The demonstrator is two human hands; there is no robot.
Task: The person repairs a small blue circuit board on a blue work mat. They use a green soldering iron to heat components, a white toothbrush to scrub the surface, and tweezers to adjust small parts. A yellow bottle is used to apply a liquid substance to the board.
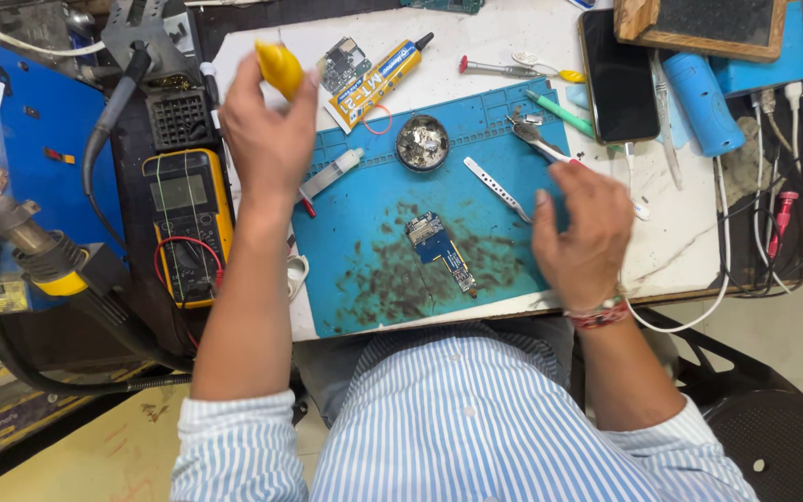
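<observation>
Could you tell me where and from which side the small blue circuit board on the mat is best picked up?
Grip the circuit board across its long edges, coming from above. It lies flat and slanted on the blue mat, nothing touching it. The right hand is nearer; the left hand holds a yellow object.

White table (690, 251), scuffed, bearing a blue mat (374, 223) between the hands. Beyond the left hand (267, 135), a glue tube (378, 82). Beyond the right hand (583, 232), a dark phone (617, 74) and a blue cylinder (704, 102).
</observation>
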